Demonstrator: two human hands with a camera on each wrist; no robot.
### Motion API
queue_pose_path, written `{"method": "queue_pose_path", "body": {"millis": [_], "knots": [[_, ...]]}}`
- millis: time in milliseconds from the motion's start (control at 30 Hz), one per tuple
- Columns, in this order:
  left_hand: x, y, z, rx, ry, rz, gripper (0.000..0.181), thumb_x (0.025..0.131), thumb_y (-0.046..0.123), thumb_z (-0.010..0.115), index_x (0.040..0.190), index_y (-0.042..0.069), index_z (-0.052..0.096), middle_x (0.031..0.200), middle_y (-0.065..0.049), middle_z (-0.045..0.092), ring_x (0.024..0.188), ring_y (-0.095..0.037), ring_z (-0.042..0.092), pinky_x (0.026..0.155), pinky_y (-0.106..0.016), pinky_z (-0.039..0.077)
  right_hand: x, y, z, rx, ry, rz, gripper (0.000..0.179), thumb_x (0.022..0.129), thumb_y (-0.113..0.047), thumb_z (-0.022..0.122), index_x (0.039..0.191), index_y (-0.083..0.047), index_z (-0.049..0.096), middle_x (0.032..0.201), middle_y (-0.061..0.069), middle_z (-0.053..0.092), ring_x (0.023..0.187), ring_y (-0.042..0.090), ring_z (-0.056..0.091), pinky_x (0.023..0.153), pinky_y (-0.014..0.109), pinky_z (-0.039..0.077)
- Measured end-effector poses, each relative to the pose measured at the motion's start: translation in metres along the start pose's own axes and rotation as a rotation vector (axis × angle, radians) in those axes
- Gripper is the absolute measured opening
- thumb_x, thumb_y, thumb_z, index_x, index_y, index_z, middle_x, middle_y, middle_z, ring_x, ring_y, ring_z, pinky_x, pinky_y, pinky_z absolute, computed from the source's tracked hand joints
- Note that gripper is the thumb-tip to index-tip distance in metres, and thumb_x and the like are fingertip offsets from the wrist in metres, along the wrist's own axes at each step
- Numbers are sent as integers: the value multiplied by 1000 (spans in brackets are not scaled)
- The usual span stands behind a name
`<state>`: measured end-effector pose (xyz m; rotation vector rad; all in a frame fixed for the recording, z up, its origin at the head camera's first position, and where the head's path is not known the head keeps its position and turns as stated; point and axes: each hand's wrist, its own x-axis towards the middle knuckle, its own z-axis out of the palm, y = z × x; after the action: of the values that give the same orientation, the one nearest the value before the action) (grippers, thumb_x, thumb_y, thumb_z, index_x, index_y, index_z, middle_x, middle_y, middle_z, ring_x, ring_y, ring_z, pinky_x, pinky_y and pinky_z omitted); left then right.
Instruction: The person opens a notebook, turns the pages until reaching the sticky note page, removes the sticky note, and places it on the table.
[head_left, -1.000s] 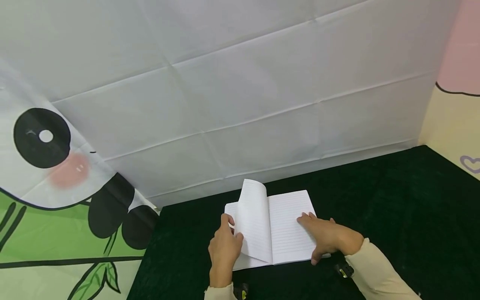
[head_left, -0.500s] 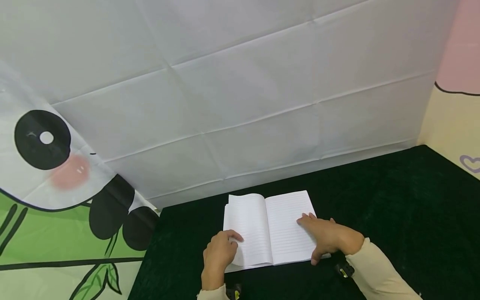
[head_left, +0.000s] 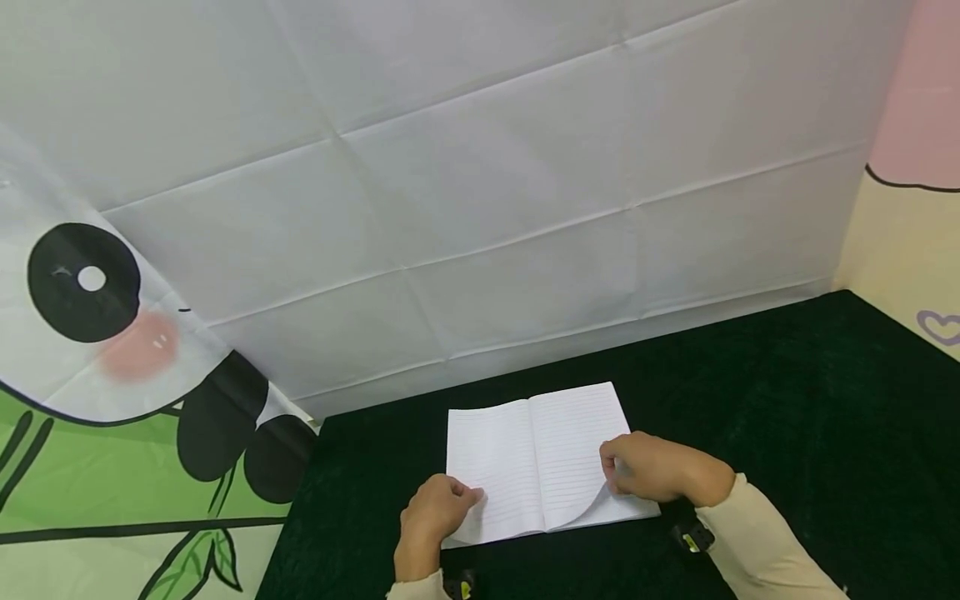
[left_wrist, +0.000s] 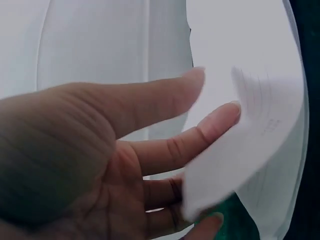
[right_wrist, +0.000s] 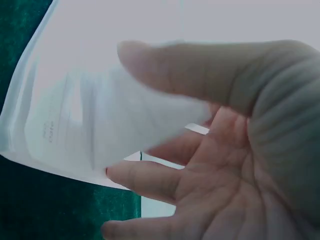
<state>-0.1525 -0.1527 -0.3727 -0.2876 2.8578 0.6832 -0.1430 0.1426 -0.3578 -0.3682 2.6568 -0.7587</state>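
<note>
An open notebook (head_left: 501,467) with lined white pages lies on the dark green cloth. My left hand (head_left: 435,512) is at the lower left corner of its left page (head_left: 491,454). In the left wrist view, a curled page corner (left_wrist: 220,180) crosses in front of some fingers; the thumb and index finger stand apart. On the other side, my right hand (head_left: 648,467) pinches the lower right part of a page (head_left: 581,492), which bends up off those beneath. The right wrist view has the thumb over this lifted page (right_wrist: 135,120) and several fingers behind or below it.
Dark green cloth (head_left: 750,392) covers the table around the notebook. A creased white sheet (head_left: 450,208) rises behind it. A cartoon-printed backdrop (head_left: 142,350) stands at the left, and a pink and cream one (head_left: 918,242) at the right.
The turning page has come down flat on the left side. My left hand has shifted slightly left and down. My right hand, spread on the right page before, now lifts that page's corner.
</note>
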Motion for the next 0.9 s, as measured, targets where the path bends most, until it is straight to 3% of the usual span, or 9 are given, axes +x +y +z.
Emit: {"method": "queue_pose_path", "body": {"millis": [200,400,433,600,733,833,900], "knots": [[0,-2,0,11,-8,21,35,95,33,68,98,-1,72,102,-15,61,90,-26,54,78,-49,49,0,-1,-2,-9,22,-23,14,91,-12,71,81,-17,62,83,0,60,78,17,54,73,37,48],[-1,0,3,21,26,73,29,94,27,69,88,-2,71,139,-26,51,123,-43,49,101,-66,43,0,-1,-3,1,46,-51,20,89,-12,74,75,-17,61,77,-2,58,74,15,52,68,32,45],[-2,1,4,27,28,85,28,93,26,70,87,-1,71,144,-26,49,124,-43,50,102,-67,42,0,-1,-3,4,49,-54,20,89,-12,74,74,-17,61,76,-2,57,74,15,52,67,31,45],[-1,7,10,28,27,202,23,86,23,77,83,6,62,132,-22,58,111,-39,58,100,-67,43,0,-1,-2,14,69,-70,22,88,-11,75,73,-16,60,77,-3,57,73,14,51,64,28,43],[-4,21,18,-37,-85,335,20,90,26,73,87,12,59,147,-26,51,137,-47,47,114,-73,24,1,-1,-3,14,92,-73,21,89,-14,74,74,-17,59,82,-2,61,73,13,52,64,27,44],[-8,36,25,-64,-208,428,23,96,37,65,91,15,60,158,-25,40,147,-48,35,114,-73,24,2,-1,-5,16,111,-89,17,89,-16,74,79,-18,60,98,2,68,78,12,55,69,29,48],[-12,45,30,-46,-250,472,30,96,47,63,91,18,60,160,-24,37,148,-49,34,111,-75,27,2,-1,-6,13,125,-107,9,90,-18,74,87,-16,65,112,5,70,87,13,59,75,32,51]]}}
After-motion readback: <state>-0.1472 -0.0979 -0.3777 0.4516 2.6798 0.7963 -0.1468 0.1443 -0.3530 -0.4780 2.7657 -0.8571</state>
